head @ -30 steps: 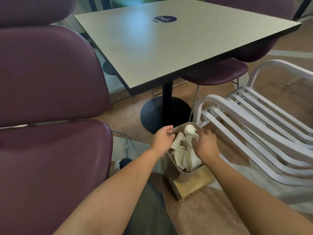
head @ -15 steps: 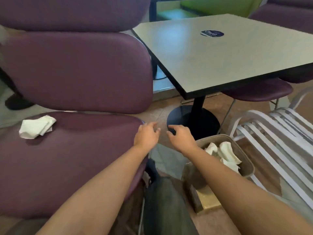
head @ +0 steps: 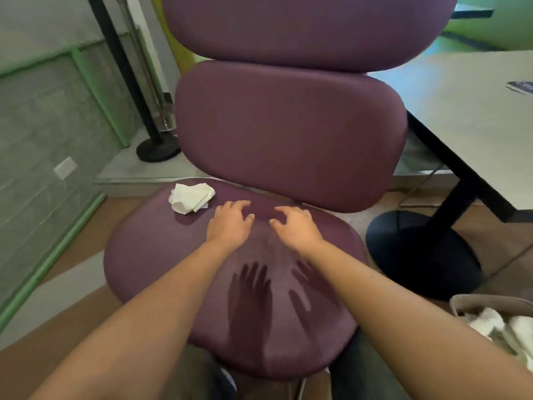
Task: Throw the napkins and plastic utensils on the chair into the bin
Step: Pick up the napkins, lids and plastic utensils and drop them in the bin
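Napkin [head: 191, 201]: one crumpled white piece lies at the far left of the purple chair [head: 150, 255] seat, close to the gap under the backrest. No plastic utensils show on the seat; whether any lie under the paper cannot be told.

Left hand [head: 229, 223] hovers over the middle of the seat, just right of the napkin and not touching it, fingers loosely spread and holding nothing. Right hand [head: 297, 228] is beside it, further right, likewise relaxed and empty. Both cast shadows on the near part of the cushion.

Bin [head: 461, 301] stands at the near right edge of view, on the floor beside the chair, with white paper already inside. The task appears mostly done, with this napkin outstanding.

Handling assessment: the napkin looks very light, soft and easily crushed, with no fragility concern. It should not slip, but a loose layer could separate or flutter off if only a corner is taken. The raised, bunched centre is the soundest place to pinch, gathering all folds in one grip. The left hand is the nearer one. The padded seat will give slightly under fingertip pressure, which should help in scooping beneath the paper.
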`<state>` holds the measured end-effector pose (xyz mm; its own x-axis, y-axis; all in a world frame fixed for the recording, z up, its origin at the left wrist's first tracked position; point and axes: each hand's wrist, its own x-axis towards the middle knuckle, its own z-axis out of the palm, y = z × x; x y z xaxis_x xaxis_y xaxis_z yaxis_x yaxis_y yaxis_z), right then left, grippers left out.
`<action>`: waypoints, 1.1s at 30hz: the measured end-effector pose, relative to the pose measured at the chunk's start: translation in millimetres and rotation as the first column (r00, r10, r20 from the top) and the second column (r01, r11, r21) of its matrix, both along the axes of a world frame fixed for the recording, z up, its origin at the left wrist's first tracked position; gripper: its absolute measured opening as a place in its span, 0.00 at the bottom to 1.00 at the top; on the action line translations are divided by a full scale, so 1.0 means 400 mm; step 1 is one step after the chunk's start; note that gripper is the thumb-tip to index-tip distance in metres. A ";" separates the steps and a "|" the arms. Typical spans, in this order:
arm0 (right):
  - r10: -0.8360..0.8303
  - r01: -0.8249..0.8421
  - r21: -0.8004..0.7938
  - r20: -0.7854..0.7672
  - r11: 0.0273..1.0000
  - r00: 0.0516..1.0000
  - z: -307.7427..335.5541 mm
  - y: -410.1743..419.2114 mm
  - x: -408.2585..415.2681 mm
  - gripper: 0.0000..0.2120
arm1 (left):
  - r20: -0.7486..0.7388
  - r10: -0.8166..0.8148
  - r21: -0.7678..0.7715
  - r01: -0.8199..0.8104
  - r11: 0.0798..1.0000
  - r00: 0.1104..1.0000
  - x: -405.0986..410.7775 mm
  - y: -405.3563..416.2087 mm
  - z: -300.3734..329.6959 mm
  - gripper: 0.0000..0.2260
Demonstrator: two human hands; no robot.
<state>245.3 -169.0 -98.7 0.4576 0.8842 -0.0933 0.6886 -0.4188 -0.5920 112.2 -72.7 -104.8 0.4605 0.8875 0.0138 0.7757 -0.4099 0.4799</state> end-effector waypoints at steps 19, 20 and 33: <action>0.026 -0.027 -0.025 -0.067 0.999 0.997 -0.162 0.451 -0.148 0.19 | 0.118 0.507 -0.218 -0.476 0.852 0.854 -0.202 0.420 -0.141 0.29; 0.030 -0.031 -0.020 -0.068 0.999 0.997 -0.171 0.475 -0.147 0.18 | 0.122 0.516 -0.241 -0.479 0.844 0.848 -0.201 0.435 -0.156 0.30; -0.073 0.080 0.015 -0.254 0.997 0.964 -0.231 0.685 -0.167 0.14 | 0.414 0.572 -0.309 -0.482 0.820 0.708 -0.242 0.487 -0.230 0.32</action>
<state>178.6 105.1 -191.1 0.4883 0.8511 -0.1930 0.4814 -0.4472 -0.7538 15.3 121.9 -196.7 -0.1089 0.9915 -0.0713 0.4989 0.1166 0.8588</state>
